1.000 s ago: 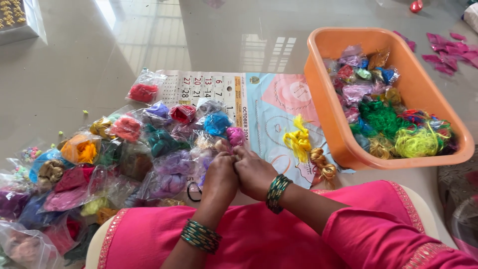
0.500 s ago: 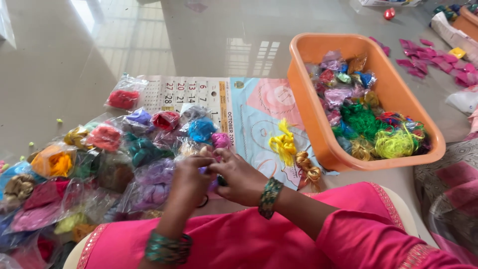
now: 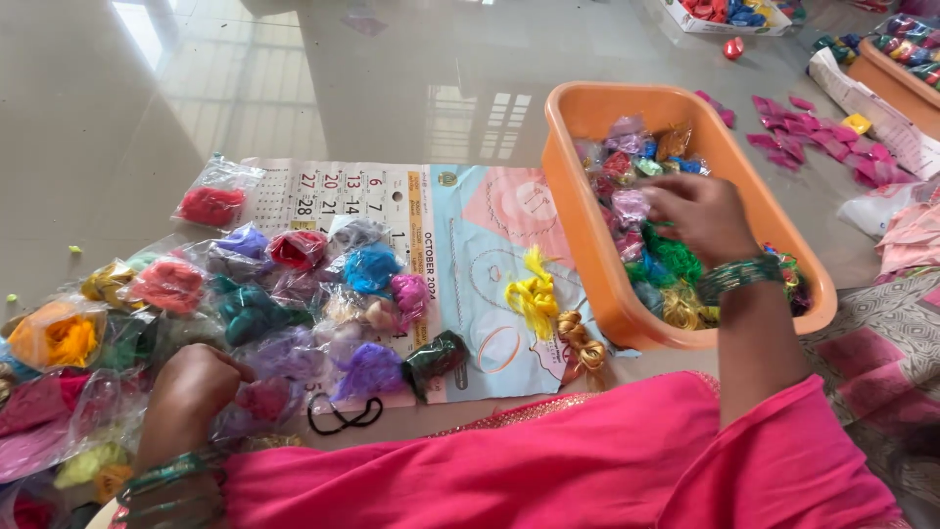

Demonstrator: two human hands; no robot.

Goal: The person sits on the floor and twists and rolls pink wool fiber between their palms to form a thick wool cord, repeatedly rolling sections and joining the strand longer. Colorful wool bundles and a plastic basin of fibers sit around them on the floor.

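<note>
Floor: a glossy grey floor was seen under everything, with pink scraps scattered at the far right.
Lap: pink cloth was spread across the near edge.
Calendar: a calendar sheet was laid flat on the floor, between the packet heap and the tub.
Tub: an orange tub was set to the right of the sheet, filled with small packets of coloured thread.
Heap: clear packets of coloured thread were piled at the left, over the sheet's left part and the floor beside it.
Change: half a second before, both hands were held together near the lap at the heap's edge; they were now parted, the right one carried across into the tub, the left one left at the heap.
Meaning: it was judged that one packet had been finished and a fresh one was being fetched from the tub.
Right hand: fingers were curled down onto the tub's packets; whether anything was gripped could not be told, the fingertips being hidden.
Left hand: it was loosely closed over a purple packet at the heap's near edge; a firm hold could not be confirmed.
Loose pieces: a yellow bow and a gold one were lying just left of the tub, a black loop nearer the lap.
</note>
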